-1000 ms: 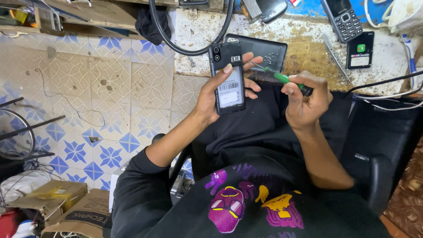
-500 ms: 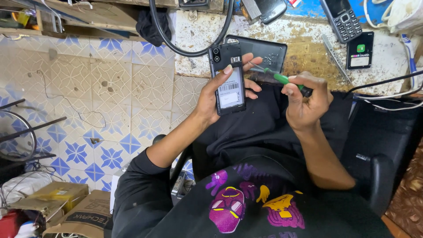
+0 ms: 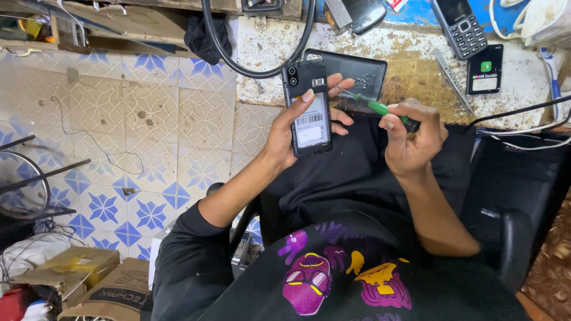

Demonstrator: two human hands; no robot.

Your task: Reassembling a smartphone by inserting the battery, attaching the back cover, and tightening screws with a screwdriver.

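My left hand (image 3: 291, 128) grips an opened black phone (image 3: 307, 107) with its back cover off, a white-labelled battery showing and my thumb resting on it. My right hand (image 3: 413, 139) pinches a green-handled screwdriver (image 3: 372, 107) whose thin tip points at the phone's upper right edge. Behind the phone, on the worn workbench (image 3: 416, 65), lies the removed black back cover (image 3: 357, 71). Both hands hover over my lap at the bench's front edge.
On the bench lie a keypad phone (image 3: 459, 27), a small black card with a green mark (image 3: 485, 70), metal tweezers (image 3: 450, 76) and cables (image 3: 529, 110). A black hose (image 3: 256, 71) loops down. Tiled floor (image 3: 119, 137) with cardboard boxes (image 3: 89, 279) is left.
The screwdriver tip has edged closer to the phone's upper right edge; otherwise hands and phone hold the same position.
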